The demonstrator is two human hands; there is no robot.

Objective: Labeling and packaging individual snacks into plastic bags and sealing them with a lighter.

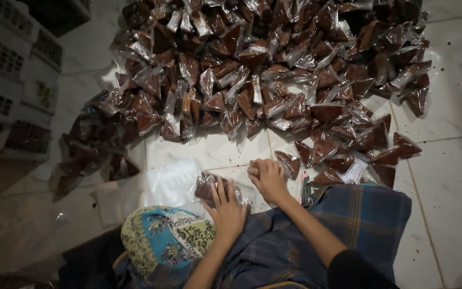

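Observation:
My left hand (pixel 226 208) lies flat on a small clear plastic packet of brown filling (pixel 209 187) that rests on the white tiled floor in front of my lap. My right hand (pixel 267 179) is closed in a fist, pinching the twisted top of another brown packet (pixel 254 170) just right of the first. A large heap of the same triangular brown packets (pixel 274 69) covers the floor ahead. Several loose ones (pixel 348 150) lie close to my right hand.
A stack of empty clear plastic bags (pixel 172 184) lies left of my hands. A patterned blue and green cloth (pixel 161 241) and a dark checked cloth (pixel 348 214) cover my lap. White plastic crates (pixel 12 80) stand at the left. A small pink object (pixel 304 179) lies by my right wrist.

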